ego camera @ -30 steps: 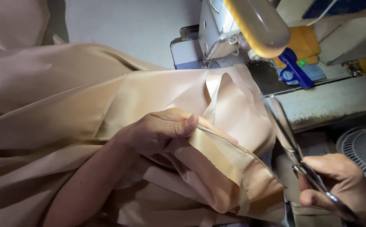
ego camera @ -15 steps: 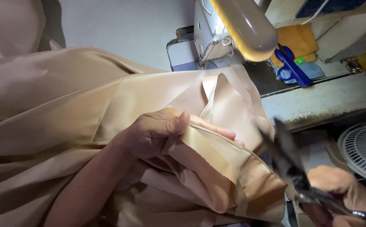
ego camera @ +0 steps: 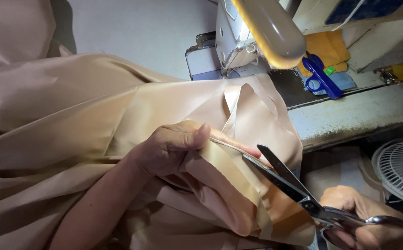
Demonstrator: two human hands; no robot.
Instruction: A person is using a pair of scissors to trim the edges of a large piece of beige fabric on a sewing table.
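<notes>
A dark blue rectangular panel (ego camera: 365,10) sits on the cream machine's upper right.

- sewing machine (ego camera: 238,41), white, at top centre on the table (ego camera: 354,115)
- small blue scissors (ego camera: 320,76) beside a yellow cloth (ego camera: 328,46), right of the machine
- white fan (ego camera: 402,169) low at right, below the table edge

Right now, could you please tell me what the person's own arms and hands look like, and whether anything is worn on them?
Both are bare. The left hand has no glove, ring or watch that shows, and its forearm is uncovered with no sleeve in view. The right hand is also ungloved; only part of it shows at the frame's lower edge, so its wrist and arm cannot be judged. Its fingers look bare too.
</notes>
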